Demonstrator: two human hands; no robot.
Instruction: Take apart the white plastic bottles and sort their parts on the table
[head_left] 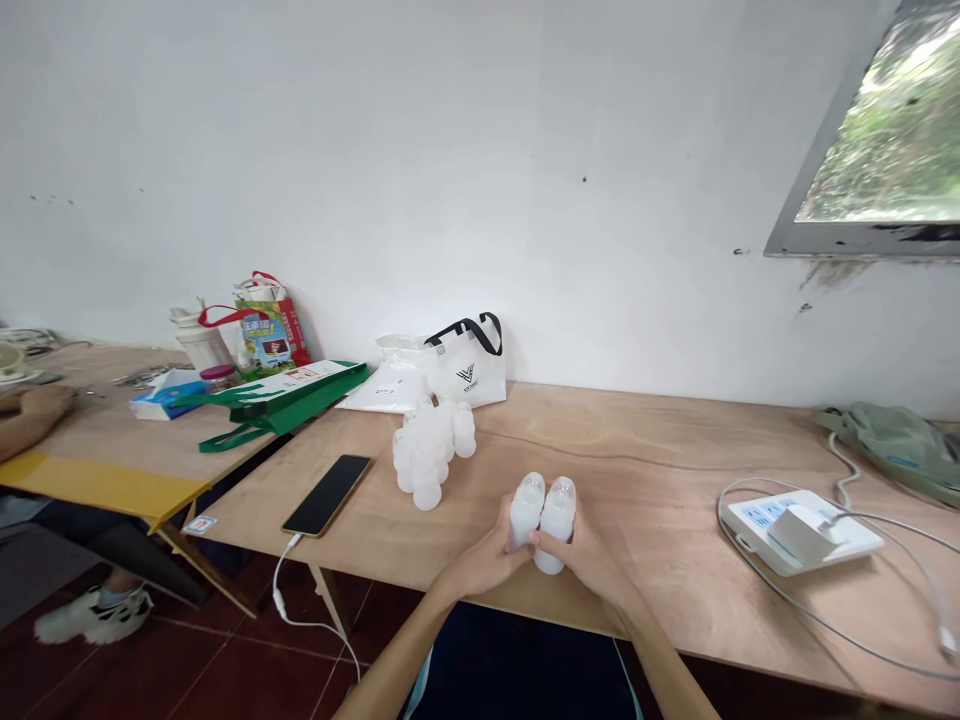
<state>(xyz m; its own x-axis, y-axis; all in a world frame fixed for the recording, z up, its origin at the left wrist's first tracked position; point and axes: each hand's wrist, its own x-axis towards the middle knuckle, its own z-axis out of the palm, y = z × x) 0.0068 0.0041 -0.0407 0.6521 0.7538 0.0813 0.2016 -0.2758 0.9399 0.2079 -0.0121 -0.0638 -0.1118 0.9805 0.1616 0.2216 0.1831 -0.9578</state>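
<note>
Close to the table's front edge, my left hand (491, 555) is closed around a white plastic bottle (525, 515) with a clear domed cap. My right hand (592, 555) grips a second bottle (557, 525) of the same kind, its thumb across the front. Both bottles lean side by side and touch or nearly touch; my palms cover their outer sides. Farther left on the table stands a tight cluster of several similar white bottles (427, 455), some hidden behind others.
A phone (328, 495) with a white cable lies left. Behind the cluster are a white tote bag (472, 370) and a plastic packet (390, 385). A power strip (802, 530) with loose cables and a green cloth bag (900, 445) lie right. Another person's hand (45, 405) rests on the neighbouring table.
</note>
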